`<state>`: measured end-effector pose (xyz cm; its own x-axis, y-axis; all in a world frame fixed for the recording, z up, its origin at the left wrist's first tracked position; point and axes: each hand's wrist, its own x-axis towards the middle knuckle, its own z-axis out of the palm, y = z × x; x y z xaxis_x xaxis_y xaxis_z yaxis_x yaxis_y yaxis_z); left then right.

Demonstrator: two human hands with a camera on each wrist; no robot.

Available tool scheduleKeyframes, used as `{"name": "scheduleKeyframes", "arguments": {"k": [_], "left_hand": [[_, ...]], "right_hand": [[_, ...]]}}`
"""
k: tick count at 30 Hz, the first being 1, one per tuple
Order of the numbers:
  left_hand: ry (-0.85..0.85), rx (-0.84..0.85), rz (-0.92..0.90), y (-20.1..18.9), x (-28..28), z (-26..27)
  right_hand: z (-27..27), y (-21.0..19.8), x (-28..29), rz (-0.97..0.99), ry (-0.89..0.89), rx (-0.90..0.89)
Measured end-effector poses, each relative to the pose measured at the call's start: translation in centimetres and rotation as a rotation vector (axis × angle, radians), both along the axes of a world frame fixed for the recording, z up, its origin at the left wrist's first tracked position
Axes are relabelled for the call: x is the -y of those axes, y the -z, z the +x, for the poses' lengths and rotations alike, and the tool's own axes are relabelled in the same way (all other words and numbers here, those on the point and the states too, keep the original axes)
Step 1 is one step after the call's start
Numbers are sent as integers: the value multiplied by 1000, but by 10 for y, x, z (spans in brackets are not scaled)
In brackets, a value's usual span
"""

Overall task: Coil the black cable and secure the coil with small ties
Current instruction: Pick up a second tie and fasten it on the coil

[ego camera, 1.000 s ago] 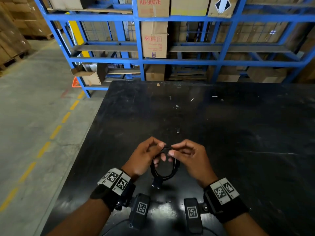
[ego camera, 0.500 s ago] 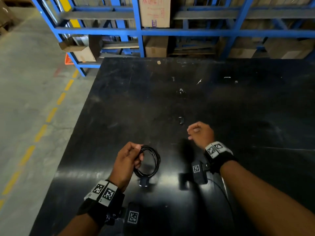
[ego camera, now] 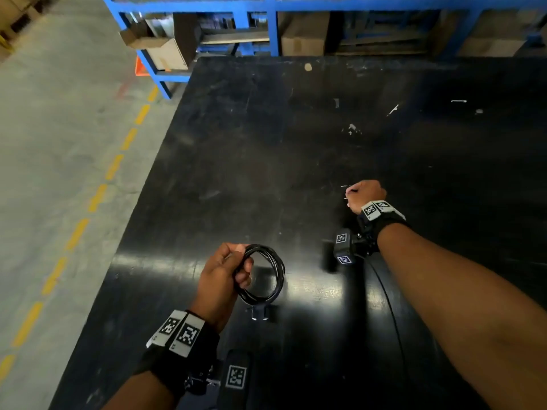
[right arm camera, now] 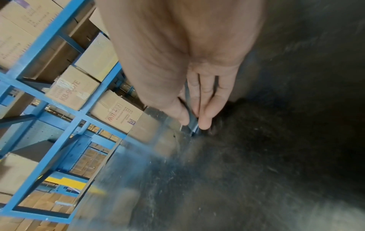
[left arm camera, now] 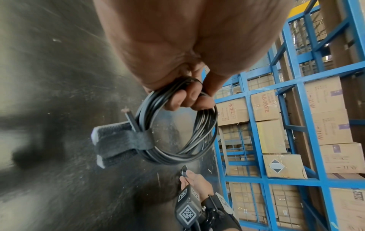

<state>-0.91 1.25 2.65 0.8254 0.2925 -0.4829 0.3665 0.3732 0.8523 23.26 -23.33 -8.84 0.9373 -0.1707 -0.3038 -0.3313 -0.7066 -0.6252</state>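
While left hand [ego camera: 220, 279] grips coil [ego camera: 262, 275], right hand [ego camera: 365, 195] pinches tie [right arm camera: 192, 120].

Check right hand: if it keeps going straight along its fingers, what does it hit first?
Probably the black table: the right hand, pinching a small dark tie, points down at it. Depth unclear.

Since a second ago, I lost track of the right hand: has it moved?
Yes. The right hand left the coil and reached forward-right across the black table, pinching a small tie.
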Motion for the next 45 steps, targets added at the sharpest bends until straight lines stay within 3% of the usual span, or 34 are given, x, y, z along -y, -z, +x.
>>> {"name": "scheduleKeyframes", "arguments": {"k": [4,10,13,16,23,29,45], "left_hand": [[13,28,3,-7,5,7],[19,87,6,-29,13,14],[13,119,14,-44,18,15],[37,170,17,-64,24,12],[128,376,261,-110,46,-16],[-2,499,406,-140,48,-32],[86,606,409,-182,40,-63]], "right_hand": [[-23,-28,-1,199,17,89],[-119,-131,2,679,-92,306],[-182,-186,0,822,-120,325],[-237,-216,-7,927,-193,274],[-290,-227,-36,921,-165,290],[-301,-242,-54,869,-43,450],[-320,-268,-93,885,6,796]]}}
